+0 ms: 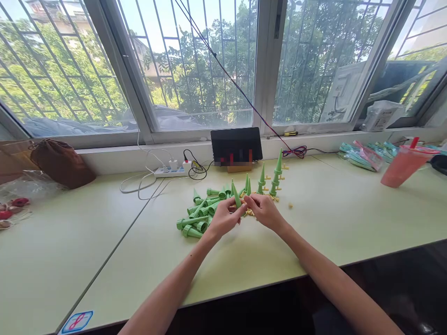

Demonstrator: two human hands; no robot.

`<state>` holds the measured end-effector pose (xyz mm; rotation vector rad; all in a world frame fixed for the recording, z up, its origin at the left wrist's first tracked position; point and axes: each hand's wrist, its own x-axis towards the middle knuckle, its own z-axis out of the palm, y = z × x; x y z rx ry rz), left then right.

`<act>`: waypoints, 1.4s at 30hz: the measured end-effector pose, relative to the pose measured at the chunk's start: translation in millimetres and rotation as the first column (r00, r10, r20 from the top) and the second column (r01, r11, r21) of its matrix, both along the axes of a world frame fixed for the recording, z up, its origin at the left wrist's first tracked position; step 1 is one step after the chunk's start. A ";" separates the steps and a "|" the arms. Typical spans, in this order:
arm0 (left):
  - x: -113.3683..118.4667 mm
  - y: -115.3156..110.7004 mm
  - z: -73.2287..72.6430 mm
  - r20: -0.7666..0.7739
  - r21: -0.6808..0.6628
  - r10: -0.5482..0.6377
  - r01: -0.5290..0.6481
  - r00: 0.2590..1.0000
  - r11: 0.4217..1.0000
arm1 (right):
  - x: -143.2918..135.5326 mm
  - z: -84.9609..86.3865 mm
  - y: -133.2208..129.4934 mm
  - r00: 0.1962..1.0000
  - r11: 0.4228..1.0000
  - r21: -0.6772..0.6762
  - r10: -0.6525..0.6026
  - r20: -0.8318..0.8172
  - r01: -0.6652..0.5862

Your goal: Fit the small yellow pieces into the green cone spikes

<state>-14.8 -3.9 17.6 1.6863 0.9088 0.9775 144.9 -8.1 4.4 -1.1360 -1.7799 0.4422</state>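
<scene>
On the table [237, 260], the left hand's fingers [228, 215] grip a green cone [236, 194], point upward, the right hand's fingers [256, 204] pinched close against it, green cones [199, 211] piled left of both.

Our spot: indoor workspace, exact kind unclear. We sit at long pale-green tabletop [139, 260] below barred windows [195, 60], trees outside. Power strip [171, 171], propped dark screen [236, 146], heaped green cones [199, 211], pink drink cup [405, 167] suggest small-assembly bench, perhaps in home or small workshop.
</scene>
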 end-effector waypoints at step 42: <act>-2.5 5.7 -3.1 0.165 -0.236 0.031 0.009 0.986 0.972 | -1.1 2.6 -2.7 0.989 0.995 -0.051 0.081 -0.127 -0.088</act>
